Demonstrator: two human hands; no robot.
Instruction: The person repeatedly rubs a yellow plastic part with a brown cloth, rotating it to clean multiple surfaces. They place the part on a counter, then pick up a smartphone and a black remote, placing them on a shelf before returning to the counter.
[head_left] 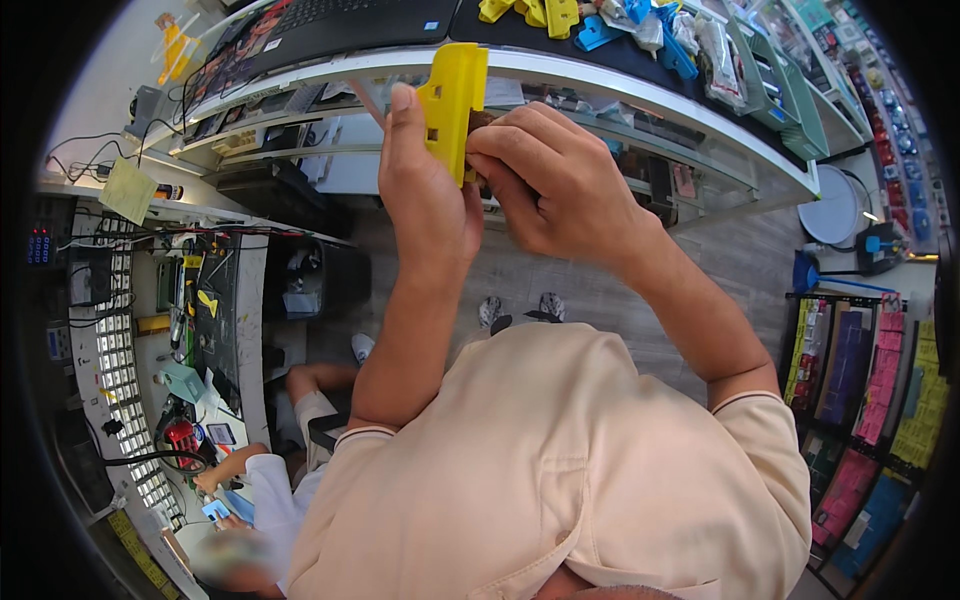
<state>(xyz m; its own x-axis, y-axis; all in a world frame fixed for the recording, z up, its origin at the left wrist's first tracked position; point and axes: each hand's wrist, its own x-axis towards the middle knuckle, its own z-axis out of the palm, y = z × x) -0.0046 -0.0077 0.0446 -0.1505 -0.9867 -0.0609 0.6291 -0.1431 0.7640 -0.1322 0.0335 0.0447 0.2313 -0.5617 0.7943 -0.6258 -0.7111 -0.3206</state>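
Yellow plastic clip (445, 118), held in front of the table's (620, 82) near edge, long axis pointing away from the body. The left hand (425, 195) grasps its left side; the right hand's (572, 172) bent fingers (520, 140) bunch against its right, their exact hold hidden.

The left hand (425, 195) holds a yellow plastic piece (456, 105). The right hand (565, 185) curls against its right edge.
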